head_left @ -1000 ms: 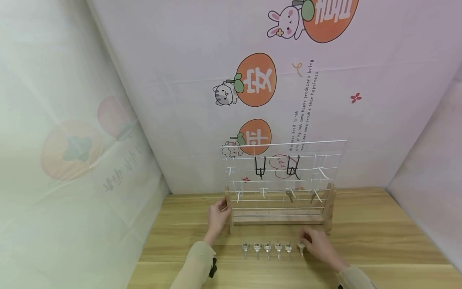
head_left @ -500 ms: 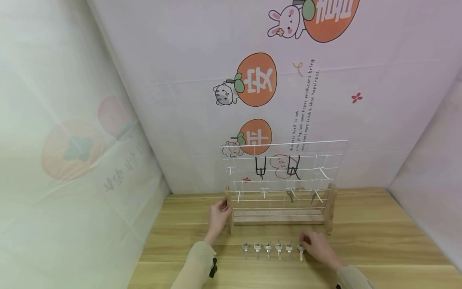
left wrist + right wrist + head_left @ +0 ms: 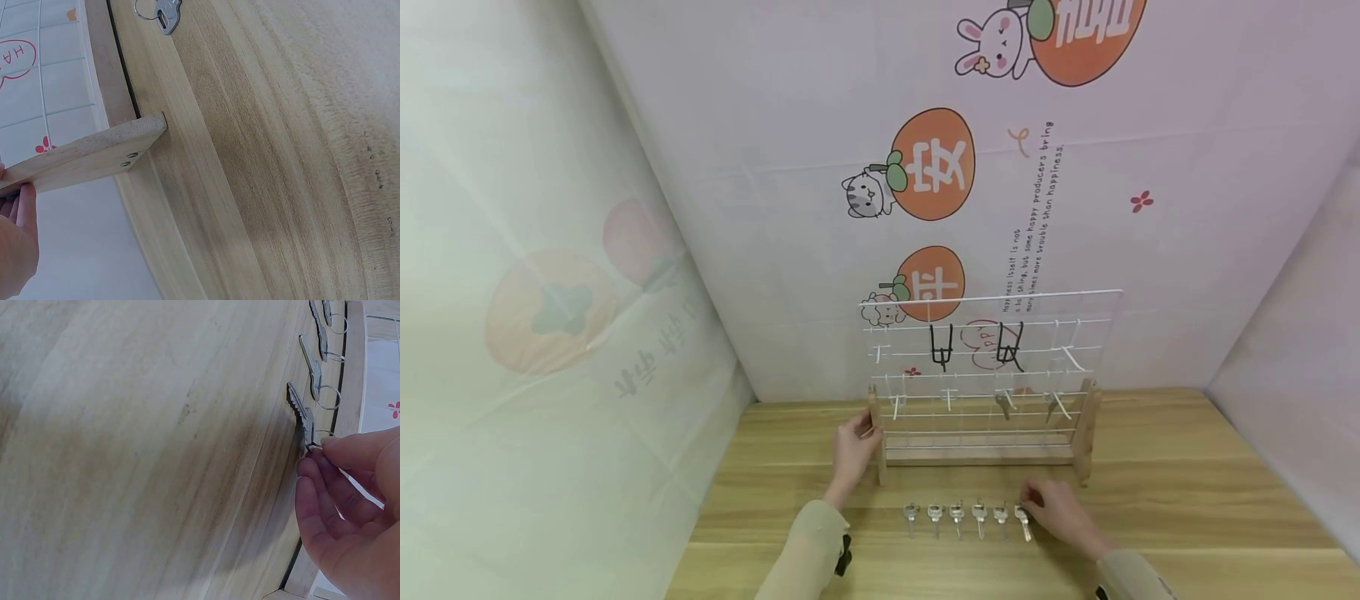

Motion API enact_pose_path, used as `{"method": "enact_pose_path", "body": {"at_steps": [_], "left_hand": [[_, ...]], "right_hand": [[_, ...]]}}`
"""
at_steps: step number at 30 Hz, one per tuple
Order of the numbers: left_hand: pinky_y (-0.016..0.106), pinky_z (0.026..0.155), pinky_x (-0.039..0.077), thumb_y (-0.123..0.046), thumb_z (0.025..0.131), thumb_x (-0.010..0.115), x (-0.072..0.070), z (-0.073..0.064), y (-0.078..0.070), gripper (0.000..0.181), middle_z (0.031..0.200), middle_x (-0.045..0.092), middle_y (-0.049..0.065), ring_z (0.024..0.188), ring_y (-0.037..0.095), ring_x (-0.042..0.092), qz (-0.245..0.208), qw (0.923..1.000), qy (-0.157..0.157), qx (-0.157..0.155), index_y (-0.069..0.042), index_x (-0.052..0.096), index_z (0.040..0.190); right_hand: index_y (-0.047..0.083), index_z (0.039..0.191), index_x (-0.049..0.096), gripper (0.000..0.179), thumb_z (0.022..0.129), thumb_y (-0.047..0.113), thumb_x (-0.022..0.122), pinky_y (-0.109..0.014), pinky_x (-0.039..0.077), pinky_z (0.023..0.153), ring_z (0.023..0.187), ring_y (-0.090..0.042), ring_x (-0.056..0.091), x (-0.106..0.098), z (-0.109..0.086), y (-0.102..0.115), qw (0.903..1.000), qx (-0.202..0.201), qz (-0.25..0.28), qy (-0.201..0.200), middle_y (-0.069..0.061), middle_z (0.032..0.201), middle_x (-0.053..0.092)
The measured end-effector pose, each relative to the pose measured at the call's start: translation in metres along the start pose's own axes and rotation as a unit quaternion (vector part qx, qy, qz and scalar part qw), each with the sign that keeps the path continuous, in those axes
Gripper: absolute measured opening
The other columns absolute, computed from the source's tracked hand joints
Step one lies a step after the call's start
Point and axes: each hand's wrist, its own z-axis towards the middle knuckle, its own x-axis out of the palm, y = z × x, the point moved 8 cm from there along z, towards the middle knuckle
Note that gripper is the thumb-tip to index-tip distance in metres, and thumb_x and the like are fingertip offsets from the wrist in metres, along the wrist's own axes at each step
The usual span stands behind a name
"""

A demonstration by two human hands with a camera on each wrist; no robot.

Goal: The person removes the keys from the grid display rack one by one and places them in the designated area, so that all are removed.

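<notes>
Left hand (image 3: 852, 446) has its grip curled round the left wooden post of the wire rack (image 3: 992, 367). On the tabletop (image 3: 1165, 492), a row of 6 keys, and the right hand (image 3: 1054, 510) pinches the rightmost key (image 3: 1022, 520) by its head, still lying flat.

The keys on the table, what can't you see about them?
- Head view: the keys are too small to read their teeth or markings.
- Right wrist view: right hand covers the nearest key's head.
- Left wrist view: one key is cut off by the top edge.
</notes>
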Motion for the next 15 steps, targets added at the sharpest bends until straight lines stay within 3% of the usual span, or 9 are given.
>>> {"method": "enact_pose_path", "body": {"at_steps": [15], "left_hand": [[0.041, 0.093, 0.061, 0.011, 0.086, 0.063, 0.0006, 0.0008, 0.0002, 0.039, 0.122, 0.060, 0.041, 0.113, 0.053, 0.063, -0.007, 1.0000, 0.001, -0.001, 0.021, 0.055, 0.123]], "right_hand": [[0.010, 0.077, 0.063, 0.016, 0.079, -0.003, 0.073, -0.014, 0.048, 0.054, 0.066, 0.007, 0.048, 0.0007, 0.0004, 0.0002, 0.9999, -0.002, 0.006, 0.008, 0.004, 0.073, 0.066]]}}
